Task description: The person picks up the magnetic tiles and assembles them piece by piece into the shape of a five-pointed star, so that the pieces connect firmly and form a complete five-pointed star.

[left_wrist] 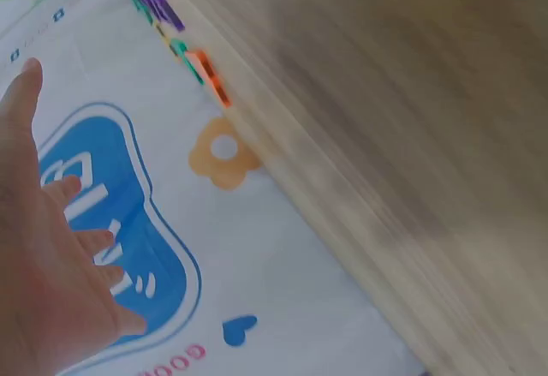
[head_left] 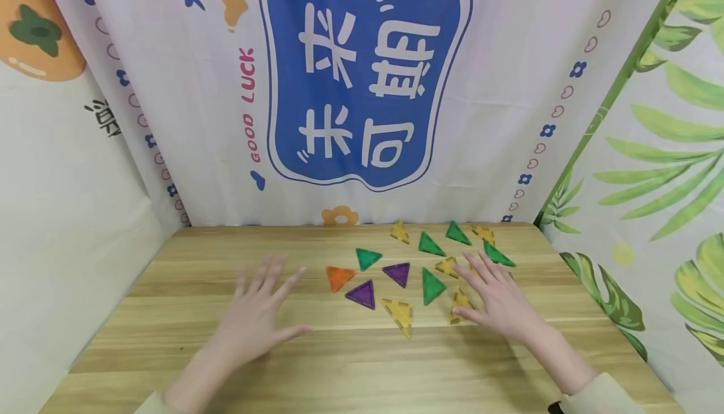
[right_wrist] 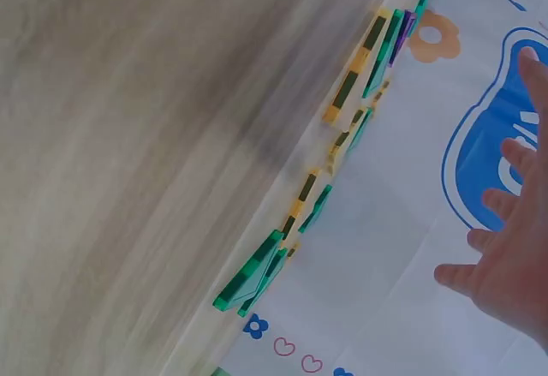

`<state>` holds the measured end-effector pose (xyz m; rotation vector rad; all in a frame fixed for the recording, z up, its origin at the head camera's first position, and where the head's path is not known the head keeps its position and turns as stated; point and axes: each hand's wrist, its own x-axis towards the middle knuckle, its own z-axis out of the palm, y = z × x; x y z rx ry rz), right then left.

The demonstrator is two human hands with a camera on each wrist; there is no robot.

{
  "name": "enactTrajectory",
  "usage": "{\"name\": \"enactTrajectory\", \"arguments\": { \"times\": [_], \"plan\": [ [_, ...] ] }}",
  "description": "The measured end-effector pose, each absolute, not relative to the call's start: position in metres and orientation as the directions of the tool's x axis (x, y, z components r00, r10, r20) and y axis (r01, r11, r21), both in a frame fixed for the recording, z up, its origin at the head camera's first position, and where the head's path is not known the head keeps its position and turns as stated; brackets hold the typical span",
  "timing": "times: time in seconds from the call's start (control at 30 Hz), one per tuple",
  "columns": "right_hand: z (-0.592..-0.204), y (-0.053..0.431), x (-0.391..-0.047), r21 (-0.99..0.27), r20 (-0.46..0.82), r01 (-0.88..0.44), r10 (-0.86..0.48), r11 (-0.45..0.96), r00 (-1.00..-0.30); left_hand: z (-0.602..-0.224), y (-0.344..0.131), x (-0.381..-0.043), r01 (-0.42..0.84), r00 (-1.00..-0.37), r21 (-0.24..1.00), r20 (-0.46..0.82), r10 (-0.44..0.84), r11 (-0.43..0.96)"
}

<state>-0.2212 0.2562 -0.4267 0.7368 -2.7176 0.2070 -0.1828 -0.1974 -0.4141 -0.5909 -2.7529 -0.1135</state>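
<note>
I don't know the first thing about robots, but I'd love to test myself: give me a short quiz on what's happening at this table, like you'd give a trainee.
1. How many purple triangles lie on the table?

2. True or false: the left hand is gripping the orange triangle.

3. Which hand is nearer the yellow triangles?
A) The left hand
B) The right hand
C) Both are equally near

Key:
1. Two.
2. False: the left hand's fingers are spread, and the orange triangle lies apart from it on the table.
3. B: the right hand is over the side where the yellow triangles lie.
</note>
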Motion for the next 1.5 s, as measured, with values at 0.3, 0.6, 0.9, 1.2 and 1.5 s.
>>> {"name": "enactTrajectory", "arguments": {
  "times": [0.3, 0.6, 0.9, 1.2, 1.5],
  "plan": [
    [-0.435, 0.264, -0.245, -0.05, 0.337, -0.642, -0.592, 0.765, -0.732, -0.419, -0.162, -0.207, 0.583, -0.777, 0.021, 0.306, 0.55, 0.812],
    [-0.447, 0.262, -0.276, -0.138, 0.306, -0.745, -0.687, 0.653, -0.659, -0.43, -0.122, -0.238, 0.71, -0.689, 0.045, 0.253, 0.679, 0.703],
    [-0.458, 0.258, -0.305, -0.316, 0.165, -0.709, -0.699, 0.631, -0.696, -0.448, -0.088, -0.265, 0.785, -0.619, 0.129, 0.158, 0.769, 0.606],
    [-0.459, 0.265, -0.324, -0.397, 0.091, -0.655, -0.682, 0.643, -0.725, -0.456, -0.064, -0.276, 0.824, -0.558, 0.17, 0.08, 0.826, 0.54],
    [-0.46, 0.28, -0.342, -0.4, 0.06, -0.608, -0.642, 0.685, -0.764, -0.46, -0.061, -0.288, 0.819, -0.545, 0.241, 0.048, 0.837, 0.52]
  ]
}}
